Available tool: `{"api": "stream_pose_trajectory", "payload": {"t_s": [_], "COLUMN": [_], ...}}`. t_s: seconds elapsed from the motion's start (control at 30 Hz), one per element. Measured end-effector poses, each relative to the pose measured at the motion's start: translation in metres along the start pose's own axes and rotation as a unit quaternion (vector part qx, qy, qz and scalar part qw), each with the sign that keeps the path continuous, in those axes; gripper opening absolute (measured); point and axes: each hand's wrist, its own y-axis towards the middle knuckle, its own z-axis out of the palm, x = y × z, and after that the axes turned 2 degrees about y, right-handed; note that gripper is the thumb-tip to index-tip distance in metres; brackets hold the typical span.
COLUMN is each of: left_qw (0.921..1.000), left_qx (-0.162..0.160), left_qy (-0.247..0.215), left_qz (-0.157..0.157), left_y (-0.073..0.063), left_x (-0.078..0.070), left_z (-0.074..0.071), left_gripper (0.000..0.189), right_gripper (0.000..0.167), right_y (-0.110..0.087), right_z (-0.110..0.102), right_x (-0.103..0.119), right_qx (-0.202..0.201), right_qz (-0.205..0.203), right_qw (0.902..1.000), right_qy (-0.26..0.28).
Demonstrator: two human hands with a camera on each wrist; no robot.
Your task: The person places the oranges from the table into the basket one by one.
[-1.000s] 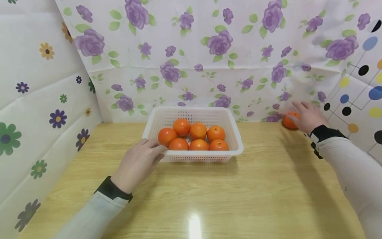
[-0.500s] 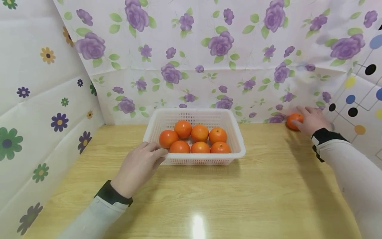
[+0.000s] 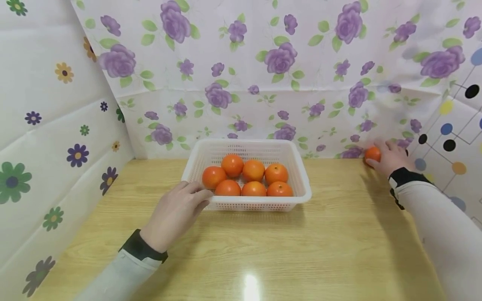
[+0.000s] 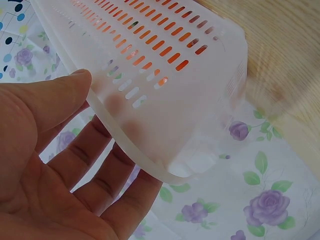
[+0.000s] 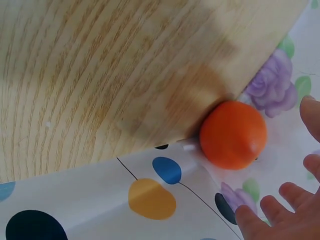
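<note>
A white plastic basket (image 3: 260,200) stands on the table with several oranges (image 3: 254,170) inside. My left hand (image 3: 180,211) grips its near left corner. In the left wrist view, the thumb (image 4: 75,92) lies on the outer side of the basket rim and the fingers (image 4: 95,185) curl under the other side. Far to the right, a single orange (image 3: 372,155) sits in the back corner, partly covered by my right hand (image 3: 393,158) in the head view. The right wrist view shows that orange (image 5: 233,135) with the right fingers (image 5: 275,210) spread beside it, a gap between them.
Floral sheeting (image 3: 233,75) rises behind the wooden table (image 3: 241,246). Another flowered sheet (image 3: 45,138) stands along the left, and a sheet with coloured dots (image 3: 457,125) borders the right, forming the corner beside the lone orange.
The right hand has shifted slightly down and left over the lone orange, covering more of it. The left hand stays at the basket corner. The head view has shifted slightly.
</note>
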Motion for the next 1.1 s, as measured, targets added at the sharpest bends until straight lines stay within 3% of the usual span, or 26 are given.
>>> {"api": "stream_pose_trajectory", "payload": {"t_s": [0.37, 0.9, 1.1], "left_qw": [1.0000, 0.9999, 1.0000], "left_qx": [-0.003, -0.008, -0.006], "left_qy": [-0.002, 0.002, -0.001], "left_qz": [0.004, 0.009, -0.001], "left_y": [0.002, 0.000, 0.001], "left_x": [-0.001, -0.001, -0.002], "left_z": [0.001, 0.000, 0.001], "left_gripper": [0.027, 0.032, 0.032], "right_gripper": [0.077, 0.078, 0.069], "right_y": [-0.001, 0.016, 0.020], "right_z": [0.014, 0.020, 0.023], "right_x": [-0.009, -0.019, -0.018], "right_qx": [0.019, 0.022, 0.008], "right_qz": [0.005, 0.014, 0.015], "right_qw": [0.9997, 0.9994, 0.9996], "right_qy": [0.016, 0.023, 0.023]}}
